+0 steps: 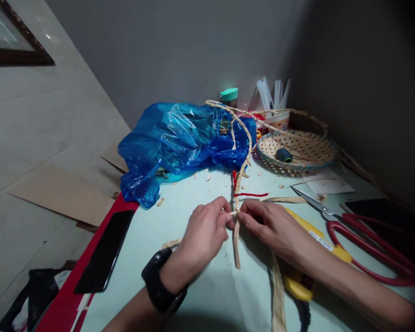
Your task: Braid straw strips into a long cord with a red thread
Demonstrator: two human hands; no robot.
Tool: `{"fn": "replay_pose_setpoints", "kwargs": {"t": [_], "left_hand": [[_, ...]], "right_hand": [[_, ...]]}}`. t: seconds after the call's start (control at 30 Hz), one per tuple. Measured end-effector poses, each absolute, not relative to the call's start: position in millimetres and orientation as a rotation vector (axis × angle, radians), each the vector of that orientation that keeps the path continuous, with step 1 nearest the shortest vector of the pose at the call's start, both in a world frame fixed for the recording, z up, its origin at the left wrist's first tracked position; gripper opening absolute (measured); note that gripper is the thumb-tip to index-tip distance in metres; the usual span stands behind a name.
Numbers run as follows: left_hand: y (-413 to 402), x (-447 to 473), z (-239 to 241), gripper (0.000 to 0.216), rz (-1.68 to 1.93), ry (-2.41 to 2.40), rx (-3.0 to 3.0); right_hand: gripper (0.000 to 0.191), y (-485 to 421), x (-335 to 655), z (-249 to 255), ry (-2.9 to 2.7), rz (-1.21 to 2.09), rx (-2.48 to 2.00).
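A long braid of dried plant fibre (pixel 248 147) runs down from the blue bag to the middle of the table, where both my hands meet at its lower end. My left hand (pixel 207 226), with a black watch on its wrist, pinches a pale strand at the braid's left side. On the other side, the fingertips of my right hand (pixel 268 221) are closed on the braid. A loose fibre strip (pixel 237 249) hangs below my fingers. Just above them, a red fuzzy wire (pixel 252 195) lies across the braid.
A blue plastic bag (pixel 180 133) bulges at the back, beside a woven basket (pixel 297 168) holding a dark thread spool (pixel 283 155). Red-handled scissors (pixel 335 216) and a yellow tool (pixel 302 221) lie at right. A black phone (pixel 105 251) rests along the left edge.
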State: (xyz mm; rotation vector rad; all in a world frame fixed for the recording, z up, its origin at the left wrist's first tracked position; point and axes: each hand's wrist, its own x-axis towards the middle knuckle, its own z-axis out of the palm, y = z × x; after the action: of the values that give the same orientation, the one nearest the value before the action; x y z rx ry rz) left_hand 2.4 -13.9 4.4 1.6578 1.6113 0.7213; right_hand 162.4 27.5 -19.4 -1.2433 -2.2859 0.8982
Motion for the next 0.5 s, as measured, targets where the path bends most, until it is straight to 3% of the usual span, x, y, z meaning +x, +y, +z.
{"fn": "replay_pose_setpoints", "kwargs": {"t": [0.2,0.5], "left_hand": [[-32.4,21.7,6.1,0.022,0.601,1.83,2.092],[-56.4,62.4,-15.2,0.041,0.158,2.0,2.581]], "right_hand": [[0.027,23.4,166.4,-18.8,-2.194,0.948,-1.235],[0.021,28.0,165.4,-20.6,-1.655,1.664,-1.066]]}}
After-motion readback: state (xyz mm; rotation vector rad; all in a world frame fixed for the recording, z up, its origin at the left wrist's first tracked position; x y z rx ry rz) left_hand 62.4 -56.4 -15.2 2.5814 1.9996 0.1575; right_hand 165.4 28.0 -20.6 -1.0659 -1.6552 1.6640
